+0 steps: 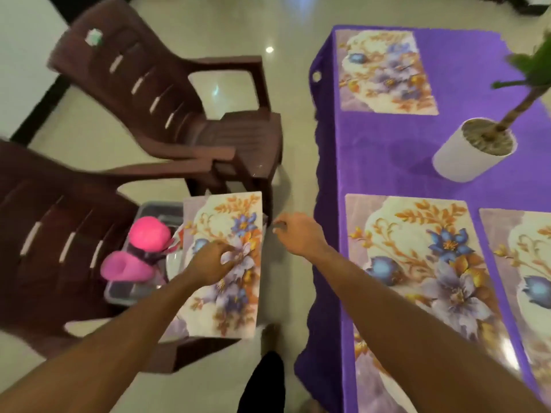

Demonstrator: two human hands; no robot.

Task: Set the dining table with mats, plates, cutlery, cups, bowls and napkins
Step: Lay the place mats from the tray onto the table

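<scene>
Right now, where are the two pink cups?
Head view, left of centre: the pink cups lie in the grey tub on the near brown chair, just left of the floral mat.

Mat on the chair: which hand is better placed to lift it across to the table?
Left, probably. The left hand rests on the mat, while the right hand hangs beside its right edge, touching nothing.

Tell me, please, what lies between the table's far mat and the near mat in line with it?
Head view: only bare purple tablecloth between far mat and near mat.
</scene>
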